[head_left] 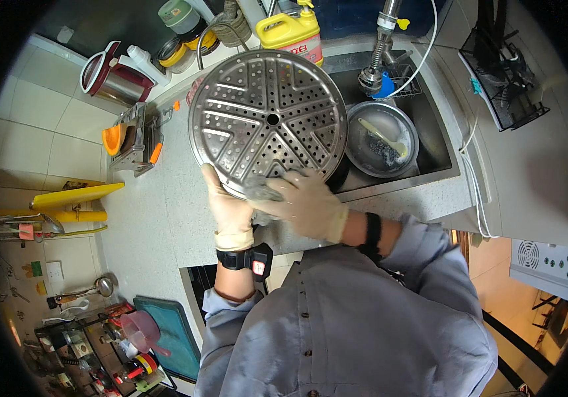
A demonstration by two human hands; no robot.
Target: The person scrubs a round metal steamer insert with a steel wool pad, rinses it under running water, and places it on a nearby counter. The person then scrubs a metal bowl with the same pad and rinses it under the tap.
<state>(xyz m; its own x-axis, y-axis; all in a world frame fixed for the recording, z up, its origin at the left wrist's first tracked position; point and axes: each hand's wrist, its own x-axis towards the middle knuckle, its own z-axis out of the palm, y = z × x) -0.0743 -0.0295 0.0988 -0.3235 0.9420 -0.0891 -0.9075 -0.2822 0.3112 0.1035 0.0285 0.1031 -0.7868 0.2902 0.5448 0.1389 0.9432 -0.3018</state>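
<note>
A round steel steamer tray (272,142), pierced with many small holes and one larger centre hole, is held tilted up over the counter. At its lower left rim, my gloved left hand (229,210) grips it, thumb over the edge. My gloved right hand (313,206), slightly blurred, presses a grey scrubber (262,190) against the tray's lower rim. What the scrubber is made of is hard to make out. To the right, a metal basin (366,159) in the sink (433,142) contains sudsy water and a pale-handled brush or spoon (383,135).
A metal faucet (371,76) hangs over the sink, beside a wire basket. Behind the tray stand a yellow jug (290,33) and several jars. On the left are a kettle (115,76), a metal slicer (135,142) with orange squash, and a yellow board (75,196).
</note>
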